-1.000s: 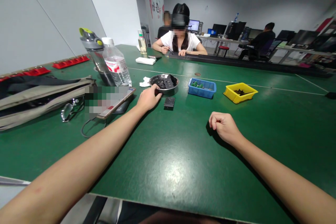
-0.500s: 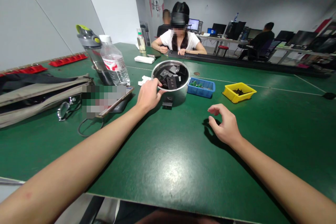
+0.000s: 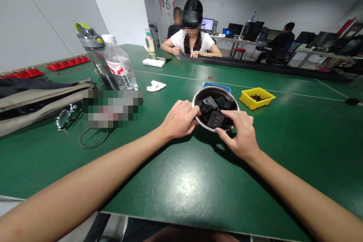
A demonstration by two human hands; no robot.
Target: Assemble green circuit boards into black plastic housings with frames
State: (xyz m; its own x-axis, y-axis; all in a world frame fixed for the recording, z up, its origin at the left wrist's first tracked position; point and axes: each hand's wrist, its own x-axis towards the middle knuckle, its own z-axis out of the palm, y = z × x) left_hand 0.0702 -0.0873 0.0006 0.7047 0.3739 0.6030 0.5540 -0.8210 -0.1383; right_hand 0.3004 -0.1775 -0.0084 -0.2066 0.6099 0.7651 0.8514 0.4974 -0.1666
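Observation:
A round metal bowl (image 3: 198,93) is tilted toward me above the green table. Inside it lie several black block-like parts (image 3: 216,119), one with pale letters on it. My left hand (image 3: 181,118) grips the bowl's left rim, fingers closed on it. At the bowl's right front side, my right hand (image 3: 240,130) has its thumb at the rim and its fingers over the edge, touching or close to the lettered black part. Behind the bowl, a blue tray (image 3: 217,85) is mostly hidden. The yellow tray (image 3: 256,98) with small dark pieces stands to the right.
On the left are a grey bottle (image 3: 98,55), a water bottle (image 3: 120,64), a bag (image 3: 42,102), glasses (image 3: 62,119) and a blurred-out object. Crumpled white paper (image 3: 155,86) lies mid-table. Across the table sits a person (image 3: 193,39) beside a long black strip.
The bowl has moved right and toward me with my left hand and now tilts, covering most of the blue tray. My right hand has come to its right rim. The black parts have shifted.

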